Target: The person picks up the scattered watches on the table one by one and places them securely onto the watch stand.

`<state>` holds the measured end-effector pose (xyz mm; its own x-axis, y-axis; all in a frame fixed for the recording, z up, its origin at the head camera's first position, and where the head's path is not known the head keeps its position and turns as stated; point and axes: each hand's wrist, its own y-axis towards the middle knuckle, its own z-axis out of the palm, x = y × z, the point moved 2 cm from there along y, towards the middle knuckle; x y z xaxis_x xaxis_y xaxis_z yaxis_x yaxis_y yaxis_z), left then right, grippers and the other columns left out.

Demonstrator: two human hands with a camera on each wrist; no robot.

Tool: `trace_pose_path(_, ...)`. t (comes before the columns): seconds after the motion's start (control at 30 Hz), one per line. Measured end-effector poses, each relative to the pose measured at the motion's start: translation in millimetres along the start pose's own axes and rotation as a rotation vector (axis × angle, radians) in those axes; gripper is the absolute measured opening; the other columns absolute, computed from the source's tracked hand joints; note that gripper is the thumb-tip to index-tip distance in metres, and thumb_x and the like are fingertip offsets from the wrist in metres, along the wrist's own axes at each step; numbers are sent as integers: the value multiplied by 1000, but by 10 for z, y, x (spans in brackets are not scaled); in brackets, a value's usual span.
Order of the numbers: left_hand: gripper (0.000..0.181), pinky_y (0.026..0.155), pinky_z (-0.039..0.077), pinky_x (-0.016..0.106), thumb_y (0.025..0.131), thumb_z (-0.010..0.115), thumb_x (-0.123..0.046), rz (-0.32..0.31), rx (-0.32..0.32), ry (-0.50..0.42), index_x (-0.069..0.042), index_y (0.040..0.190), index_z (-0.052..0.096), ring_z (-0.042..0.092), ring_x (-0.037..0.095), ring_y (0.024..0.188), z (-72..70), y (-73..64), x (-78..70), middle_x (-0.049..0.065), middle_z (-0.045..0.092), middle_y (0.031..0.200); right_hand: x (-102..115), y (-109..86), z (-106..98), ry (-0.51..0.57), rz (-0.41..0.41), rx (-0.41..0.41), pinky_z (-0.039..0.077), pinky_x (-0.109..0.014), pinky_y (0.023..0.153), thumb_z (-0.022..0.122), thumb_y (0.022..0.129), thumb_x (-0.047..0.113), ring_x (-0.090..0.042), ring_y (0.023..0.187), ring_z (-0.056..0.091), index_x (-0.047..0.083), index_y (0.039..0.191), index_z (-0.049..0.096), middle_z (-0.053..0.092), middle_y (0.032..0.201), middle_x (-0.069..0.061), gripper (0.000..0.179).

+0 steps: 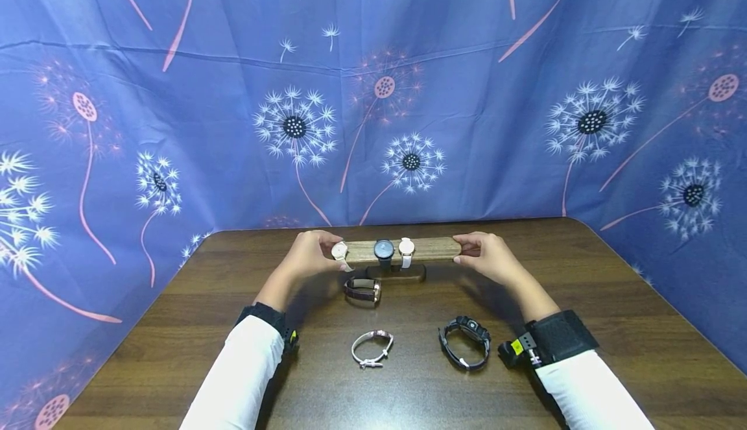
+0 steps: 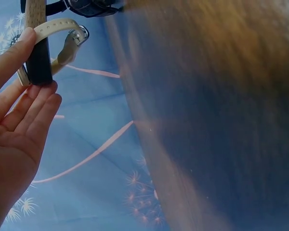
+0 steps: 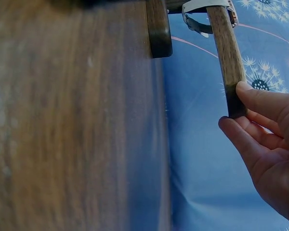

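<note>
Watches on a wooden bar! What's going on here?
A person holds the wooden bar by its ends, with the left hand gripping one and the right hand gripping the other. On it are a cream-strapped watch next to the left hand, a dark watch and a white-strapped watch. On the table, nearer the person, are a brown-strapped watch, a thin white band and a chunky black watch.

Blue dandelion-print cloth point(image 1: 373, 112) behind brown wooden table point(image 1: 414, 326).
</note>
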<state>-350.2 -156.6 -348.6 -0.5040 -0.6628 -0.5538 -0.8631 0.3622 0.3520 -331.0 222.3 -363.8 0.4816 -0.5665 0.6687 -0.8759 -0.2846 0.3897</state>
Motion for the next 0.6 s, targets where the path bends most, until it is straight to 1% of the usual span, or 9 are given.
trace_pose_path(0.17,55,73,54,33,62,93,-18,22,-3,46,-2,110,72,64,17,81,9,24,-38,5,72,95,10,2,-4,-15,-6,4,57,-36,78,75,80,-3,-36,91,68,-14,118,61,67,103,-25,41)
trace_pose_path(0.4,57,74,54,30,61,94,-19,73,1,82,0,110,72,64,15,83,49,85,-101,8,72,100,29,11,-3,-9,-2,2,57,-36,80,76,80,-4,-37,91,68,-15,117,61,66,103,-25,42)
trace_pose_path(0.5,56,72,54,28,61,94,-19,92,13,107,1,109,72,63,15,83,72,110,-133,8,72,100,39,5,-5,-12,0,5,57,-37,80,76,80,-4,-37,92,67,-15,118,61,66,104,-25,42)
trace_pose_path(0.6,56,71,53,27,62,94,-21,90,36,115,0,109,72,62,14,83,92,127,-169,8,71,100,48,-2,-6,-17,4,7,57,-36,81,75,80,-3,-36,92,67,-14,119,61,66,105,-25,42)
